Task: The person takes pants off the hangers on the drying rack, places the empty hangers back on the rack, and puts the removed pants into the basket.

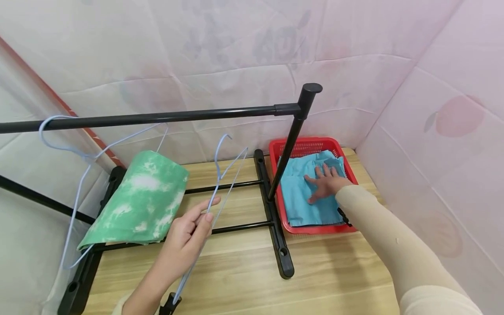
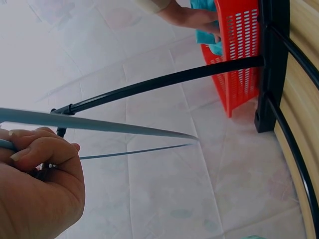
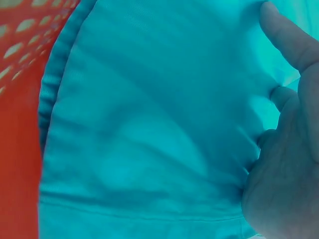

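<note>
At the right of the head view, a soft turquoise cloth lies in a red plastic basket with rounded corners and perforated walls. The person's right hand rests on it with fingers spread wide, gripping nothing that shows; the right wrist view shows a stitched seam and shallow wrinkles in the smooth fabric around the fingers. Near the lower centre, the left hand pinches a thin, pale blue hanger between thumb and fingers, its curved hook pointing up. Across the left half runs the round top bar of a black rack; over it hooks a second blue hanger, bearing a green cloth blotched with white. The rack's flat, round-ended feet stand on a pale wood-grained table, before a creased, faintly printed sheet.
</note>
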The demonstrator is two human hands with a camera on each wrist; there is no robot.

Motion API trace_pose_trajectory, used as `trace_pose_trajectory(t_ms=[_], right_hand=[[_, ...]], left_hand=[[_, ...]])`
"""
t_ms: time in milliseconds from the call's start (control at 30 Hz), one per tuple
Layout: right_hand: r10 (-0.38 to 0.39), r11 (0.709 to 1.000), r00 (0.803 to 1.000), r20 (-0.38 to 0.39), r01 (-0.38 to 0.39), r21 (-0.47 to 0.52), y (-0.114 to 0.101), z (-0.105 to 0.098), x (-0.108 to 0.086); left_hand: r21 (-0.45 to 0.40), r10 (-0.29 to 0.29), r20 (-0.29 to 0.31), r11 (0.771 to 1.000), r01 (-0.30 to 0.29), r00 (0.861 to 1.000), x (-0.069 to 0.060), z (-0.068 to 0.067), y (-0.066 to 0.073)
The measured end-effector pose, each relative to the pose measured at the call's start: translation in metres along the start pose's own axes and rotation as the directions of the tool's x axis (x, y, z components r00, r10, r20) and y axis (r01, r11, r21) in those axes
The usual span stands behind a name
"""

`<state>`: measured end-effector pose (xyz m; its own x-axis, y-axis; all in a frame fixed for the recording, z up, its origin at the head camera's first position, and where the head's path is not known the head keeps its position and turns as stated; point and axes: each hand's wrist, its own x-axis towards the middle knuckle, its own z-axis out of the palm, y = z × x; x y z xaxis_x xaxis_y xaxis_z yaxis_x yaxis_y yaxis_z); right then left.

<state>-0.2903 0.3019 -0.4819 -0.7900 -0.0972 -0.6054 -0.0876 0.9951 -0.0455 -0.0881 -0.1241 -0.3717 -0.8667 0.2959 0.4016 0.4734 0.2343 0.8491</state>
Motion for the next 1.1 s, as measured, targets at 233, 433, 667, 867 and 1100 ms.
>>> trace_pose_trajectory(t_ms=[233, 433, 667, 867, 1100], right_hand=[[-0.007, 1.000, 1.000, 0.013, 0.007, -0.030, 0.002, 0.003, 0.005], [-0.042, 0.999, 0.999, -0.001, 0.042, -0.008, 0.002, 0.002, 0.003], [-0.157, 0.987, 0.983, -0.090, 0.154, -0.040, 0.006, 0.008, -0.004], [-0.228, 0.972, 0.965, -0.131, 0.217, -0.092, 0.006, 0.025, -0.024], [-0.304, 0.948, 0.940, -0.157, 0.281, -0.152, 0.017, 0.050, -0.052]], left_hand=[[0.017, -0.014, -0.008, 1.000, 0.014, 1.000, -0.001, -0.001, 0.000], [0.026, -0.010, -0.015, 1.000, 0.010, 1.000, -0.003, -0.002, 0.002], [0.021, 0.075, -0.044, 0.997, -0.074, 0.996, -0.006, -0.001, 0.002], [0.013, 0.046, -0.029, 0.999, -0.046, 0.999, -0.008, -0.002, 0.005], [-0.004, -0.017, -0.011, 1.000, 0.017, 1.000, -0.009, -0.006, 0.007]])
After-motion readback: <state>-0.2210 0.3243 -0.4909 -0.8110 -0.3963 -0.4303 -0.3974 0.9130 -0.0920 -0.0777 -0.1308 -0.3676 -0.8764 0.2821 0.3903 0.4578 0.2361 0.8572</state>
